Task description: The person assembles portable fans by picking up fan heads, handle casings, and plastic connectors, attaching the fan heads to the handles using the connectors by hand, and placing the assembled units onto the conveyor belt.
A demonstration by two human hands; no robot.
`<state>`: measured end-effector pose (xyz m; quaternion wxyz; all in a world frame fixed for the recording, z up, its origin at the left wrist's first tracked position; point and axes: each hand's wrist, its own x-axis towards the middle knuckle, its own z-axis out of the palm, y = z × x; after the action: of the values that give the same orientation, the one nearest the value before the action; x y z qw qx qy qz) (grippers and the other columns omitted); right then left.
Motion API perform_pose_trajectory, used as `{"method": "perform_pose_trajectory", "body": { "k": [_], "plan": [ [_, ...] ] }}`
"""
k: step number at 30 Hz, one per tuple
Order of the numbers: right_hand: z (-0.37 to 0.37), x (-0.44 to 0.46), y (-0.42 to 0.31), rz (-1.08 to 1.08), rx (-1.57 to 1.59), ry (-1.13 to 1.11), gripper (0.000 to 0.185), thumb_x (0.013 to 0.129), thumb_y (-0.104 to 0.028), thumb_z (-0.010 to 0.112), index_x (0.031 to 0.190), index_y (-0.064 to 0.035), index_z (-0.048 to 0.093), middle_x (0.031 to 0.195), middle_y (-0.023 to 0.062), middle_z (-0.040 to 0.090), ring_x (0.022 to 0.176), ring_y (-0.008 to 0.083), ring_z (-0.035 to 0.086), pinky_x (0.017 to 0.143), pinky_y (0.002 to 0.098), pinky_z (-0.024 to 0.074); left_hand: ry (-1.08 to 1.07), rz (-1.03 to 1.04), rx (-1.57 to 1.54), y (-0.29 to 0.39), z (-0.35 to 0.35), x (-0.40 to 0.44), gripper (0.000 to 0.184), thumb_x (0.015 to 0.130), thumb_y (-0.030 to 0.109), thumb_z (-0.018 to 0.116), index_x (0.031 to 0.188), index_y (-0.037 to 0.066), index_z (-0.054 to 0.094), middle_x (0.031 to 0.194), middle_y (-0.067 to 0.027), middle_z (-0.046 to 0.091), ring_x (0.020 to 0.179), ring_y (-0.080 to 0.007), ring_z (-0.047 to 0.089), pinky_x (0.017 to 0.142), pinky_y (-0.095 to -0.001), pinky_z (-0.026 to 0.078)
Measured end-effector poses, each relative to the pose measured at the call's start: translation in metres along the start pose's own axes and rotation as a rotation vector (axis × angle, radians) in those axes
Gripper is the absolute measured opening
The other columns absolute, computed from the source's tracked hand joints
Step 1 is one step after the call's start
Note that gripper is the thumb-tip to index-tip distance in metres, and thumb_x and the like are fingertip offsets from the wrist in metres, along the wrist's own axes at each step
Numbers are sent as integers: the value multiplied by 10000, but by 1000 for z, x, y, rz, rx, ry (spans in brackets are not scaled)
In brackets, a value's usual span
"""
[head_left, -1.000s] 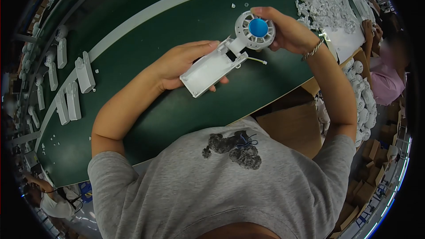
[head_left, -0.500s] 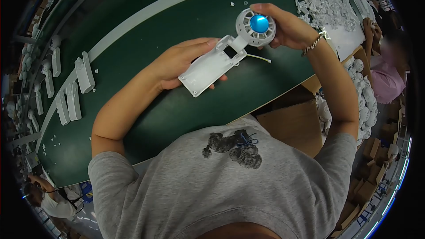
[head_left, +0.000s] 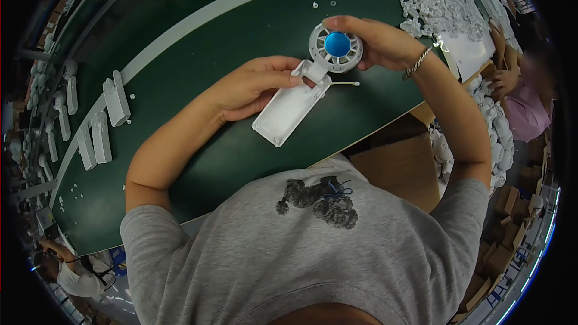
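Between my hands is a white handheld fan with a flat, hollow-looking body and a round slotted head. A shiny blue disc sits at the centre of that head. My left hand is closed on the body's upper end, its thumb lying near the neck. Gripping the rim of the round head from the right is my right hand, thumb on top and the other fingers partly hidden behind. A short white cable with a small plug sticks out beside the neck.
Clear plastic parts are heaped on white sheeting at the far right. White fan bodies stand on the green table at left. An open cardboard box sits below the table edge. Other people are at right and lower left.
The fan has shifted slightly, its head moving left and down and its body tilting steeper. My left thumb has moved up towards the neck. At top left, a white piece has slid left.
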<state>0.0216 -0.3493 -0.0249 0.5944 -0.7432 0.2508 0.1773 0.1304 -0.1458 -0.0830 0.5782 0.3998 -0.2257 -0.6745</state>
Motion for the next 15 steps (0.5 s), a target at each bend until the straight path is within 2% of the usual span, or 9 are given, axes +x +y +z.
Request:
{"method": "perform_pose_trajectory", "body": {
  "k": [1, 4, 7, 11, 13, 14, 15],
  "plan": [
    [2, 0, 0, -5, 20, 1, 541, 708, -667, 547, 725, -131, 616, 653, -24, 521, 548, 61, 410, 533, 181, 360, 0, 24, 14, -1, -1, 1, 440, 876, 221, 549, 1210, -39, 428, 1066, -173, 561, 908, -275, 616, 817, -382, 513],
    [3, 2, -5, 18, -34, -82, 495, 797, -586, 507, 876, -107, 605, 707, -28, 567, 602, 47, 481, 511, 180, 392, 50, 1, -38, 1, 9, -2, 365, 856, 208, 590, 1114, -36, 507, 986, -131, 610, 813, -159, 630, 730, -265, 528],
    [7, 4, -6, 5, -27, -77, 524, 793, -600, 503, 857, -90, 605, 706, -16, 573, 584, 55, 484, 506, 181, 393, 102, -3, -59, -2, 12, 0, 341, 846, 213, 606, 1077, -26, 533, 941, -122, 621, 784, -163, 631, 700, -265, 530],
    [5, 12, 0, 44, -31, -100, 566, 792, -627, 485, 897, -82, 596, 732, 0, 582, 596, 60, 507, 526, 176, 394, 159, 30, 2, -7, 11, 4, 316, 853, 234, 591, 1054, -2, 528, 901, -113, 611, 764, -215, 646, 620, -322, 561],
    [14, -1, -3, -111, -22, 80, 747, 726, -724, 466, 980, -31, 585, 778, 14, 602, 655, 99, 557, 545, 179, 383, 181, 15, -51, -3, 6, 4, 311, 851, 233, 595, 1051, 3, 533, 901, -113, 614, 752, -212, 647, 616, -328, 561],
    [14, -4, 1, -220, -57, 182, 770, 715, -679, 549, 1058, 10, 531, 826, 40, 604, 665, 119, 567, 560, 210, 410, 189, 36, -63, -1, 4, 5, 309, 852, 230, 593, 1055, 6, 530, 909, -113, 613, 764, -213, 646, 620, -330, 560],
    [14, 0, 14, -364, -199, 263, 742, 694, -626, 615, 1040, 25, 530, 821, 52, 603, 663, 120, 568, 560, 225, 423, 199, 59, -76, 0, 1, 6, 307, 853, 228, 591, 1058, 8, 528, 916, -114, 612, 775, -213, 644, 624, -333, 559]
  ]
}}
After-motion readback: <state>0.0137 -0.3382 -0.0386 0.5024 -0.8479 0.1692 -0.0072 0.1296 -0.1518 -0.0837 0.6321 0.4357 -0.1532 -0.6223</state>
